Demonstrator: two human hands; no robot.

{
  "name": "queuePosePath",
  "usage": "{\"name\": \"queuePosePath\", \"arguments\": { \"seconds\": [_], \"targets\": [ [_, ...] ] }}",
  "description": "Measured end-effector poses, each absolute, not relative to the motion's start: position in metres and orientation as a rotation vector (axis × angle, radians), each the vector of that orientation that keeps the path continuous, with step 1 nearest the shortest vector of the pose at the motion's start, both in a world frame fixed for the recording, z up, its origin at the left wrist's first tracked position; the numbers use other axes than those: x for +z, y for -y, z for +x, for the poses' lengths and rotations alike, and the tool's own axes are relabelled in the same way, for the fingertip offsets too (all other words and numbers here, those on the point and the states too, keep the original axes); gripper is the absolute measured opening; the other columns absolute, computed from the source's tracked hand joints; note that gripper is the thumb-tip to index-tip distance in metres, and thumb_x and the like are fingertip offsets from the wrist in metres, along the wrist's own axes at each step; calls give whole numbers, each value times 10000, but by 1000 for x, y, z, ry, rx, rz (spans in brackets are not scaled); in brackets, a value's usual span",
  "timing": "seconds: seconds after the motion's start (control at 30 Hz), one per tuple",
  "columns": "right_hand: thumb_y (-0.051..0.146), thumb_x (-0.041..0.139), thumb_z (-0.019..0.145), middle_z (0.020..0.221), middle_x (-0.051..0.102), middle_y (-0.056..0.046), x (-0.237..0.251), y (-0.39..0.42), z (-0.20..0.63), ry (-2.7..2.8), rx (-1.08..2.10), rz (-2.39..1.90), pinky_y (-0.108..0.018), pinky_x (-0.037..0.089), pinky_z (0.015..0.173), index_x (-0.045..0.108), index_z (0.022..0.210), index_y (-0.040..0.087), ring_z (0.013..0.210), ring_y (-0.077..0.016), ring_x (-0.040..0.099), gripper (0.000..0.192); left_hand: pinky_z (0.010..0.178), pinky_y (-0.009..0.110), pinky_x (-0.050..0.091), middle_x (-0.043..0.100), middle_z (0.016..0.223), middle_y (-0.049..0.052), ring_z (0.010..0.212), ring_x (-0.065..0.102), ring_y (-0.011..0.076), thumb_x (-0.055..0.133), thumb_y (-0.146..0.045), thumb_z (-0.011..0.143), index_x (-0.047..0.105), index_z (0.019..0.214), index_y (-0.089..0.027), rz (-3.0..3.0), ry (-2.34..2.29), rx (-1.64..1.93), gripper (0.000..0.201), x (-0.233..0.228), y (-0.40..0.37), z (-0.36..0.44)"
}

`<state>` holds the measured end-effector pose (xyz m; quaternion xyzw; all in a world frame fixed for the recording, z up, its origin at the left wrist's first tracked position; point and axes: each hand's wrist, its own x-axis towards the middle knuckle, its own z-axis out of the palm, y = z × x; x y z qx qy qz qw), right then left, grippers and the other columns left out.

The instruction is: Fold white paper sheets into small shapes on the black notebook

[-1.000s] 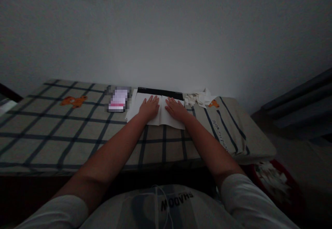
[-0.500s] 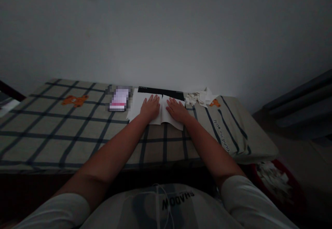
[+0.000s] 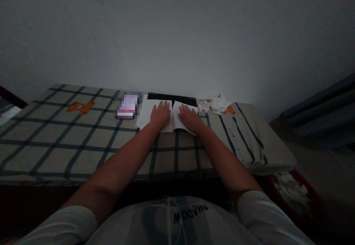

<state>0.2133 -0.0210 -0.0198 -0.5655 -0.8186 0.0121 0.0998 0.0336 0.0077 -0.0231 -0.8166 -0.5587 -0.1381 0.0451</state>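
Observation:
My left hand (image 3: 161, 114) lies flat with its fingers stretched out on a white sheet of paper (image 3: 148, 113). On the right part of the white paper (image 3: 177, 120) rests my right hand (image 3: 189, 117), palm down and fingers extended. Between the hands runs a line from top to bottom; I cannot tell whether it is a fold or a gap. The right part's near edge curves up off the cloth. Behind the paper shows a flat black item (image 3: 172, 98) with small pale marks at its far corners; the paper hides the rest of it.
A blurred-out phone (image 3: 127, 105) lies left of the paper. Torn paper scraps (image 3: 212, 104) are heaped to the right. All rest on a checked cloth (image 3: 91, 134) against a wall (image 3: 172, 45). Below the right end stands a red bin (image 3: 312, 200) holding more scraps (image 3: 292, 191).
The near corner of the right paper part has shifted slightly away from me. Its left part spreads a little differently beside my left hand. Both hands stay almost in place.

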Motion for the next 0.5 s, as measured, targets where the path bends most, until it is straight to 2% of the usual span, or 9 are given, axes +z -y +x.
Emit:
{"name": "queuePosePath", "arguments": {
  "seconds": [0.3, 0.5],
  "targets": [
    [460, 154, 943, 1517, 182, -74, -23, 15, 221, 2513, 61, -1707, -482, 156, 1102, 256, 1438, 183, 1400, -224, 135, 576, 1086, 467, 216, 338, 1461, 71, 1363, 240, 229, 209, -303, 938, 366, 1370, -174, -2637, 1518, -379, 477, -14, -11, 22],
    [462, 154, 942, 1521, 169, -69, -22, 16, 222, 2512, 50, -1727, -475, 154, 1103, 234, 1445, 195, 1402, -216, 128, 576, 1089, 470, 208, 288, 1485, 64, 1372, 216, 228, 223, -312, 939, 323, 1395, -181, -2674, 1531, -303, 485, -20, -9, 21]
  ]
}}
